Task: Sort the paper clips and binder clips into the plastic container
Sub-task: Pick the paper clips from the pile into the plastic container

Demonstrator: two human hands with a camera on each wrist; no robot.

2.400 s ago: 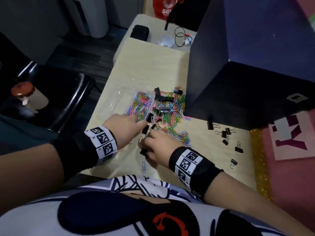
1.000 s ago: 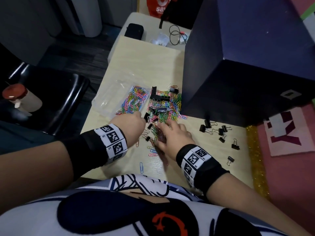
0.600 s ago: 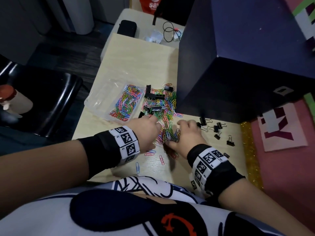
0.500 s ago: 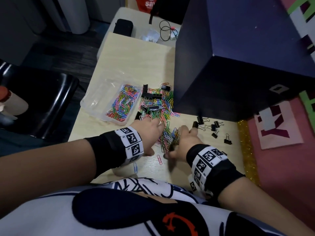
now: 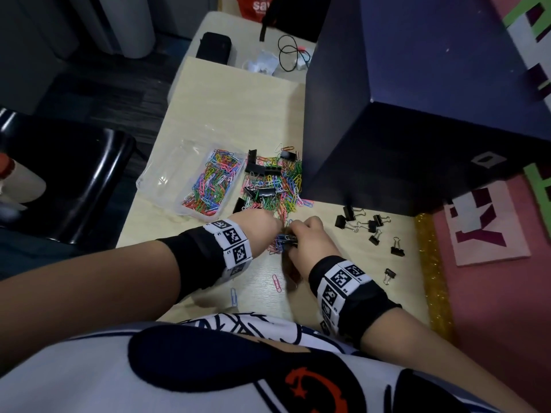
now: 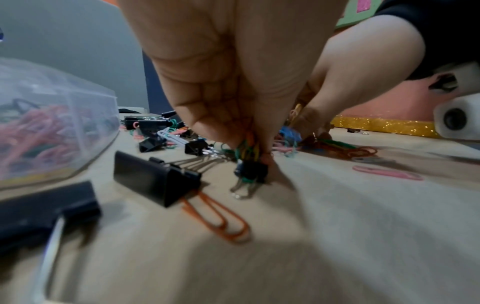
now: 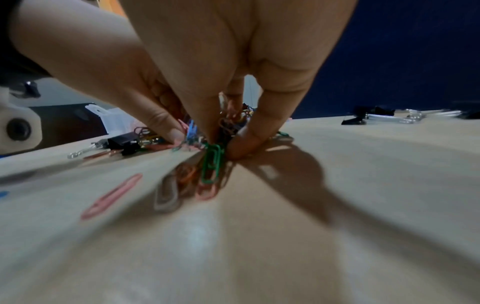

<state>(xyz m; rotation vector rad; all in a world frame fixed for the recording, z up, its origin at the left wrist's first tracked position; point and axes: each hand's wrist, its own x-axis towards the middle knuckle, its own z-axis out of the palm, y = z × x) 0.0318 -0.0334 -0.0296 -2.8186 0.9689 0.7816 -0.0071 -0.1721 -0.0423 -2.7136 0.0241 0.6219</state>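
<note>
Left wrist view: left hand pinching a small tangle of coloured paper clips with a small black binder clip hanging from it, just above the table. Right wrist view: right hand with fingertips pressed down and curled around a bunch of paper clips, a green one sticking out toward the camera. From the head view, both hands meeting at the near edge of the mixed pile, which lies just right of the plastic container.

Handling, as a judgement: paper clips light, thin, springy wire, prone to hooking into one another and lifting in chains; best pinched in small bunches and shaken loose, or slid flat off the table edge-first. Binder clips stiffer, boxy, a little heavier; best taken by the black body or the wire handles, and likely to drag snagged paper clips along, as seen in the left hand.

Counts: 1 container, with only paper clips visible inside, far too many to count. Binder clips set apart to the right: about 7. In the pile, at least 5 larger black ones. Loose on the table near the body: 1 pink clip and 1 blue clip.
</note>
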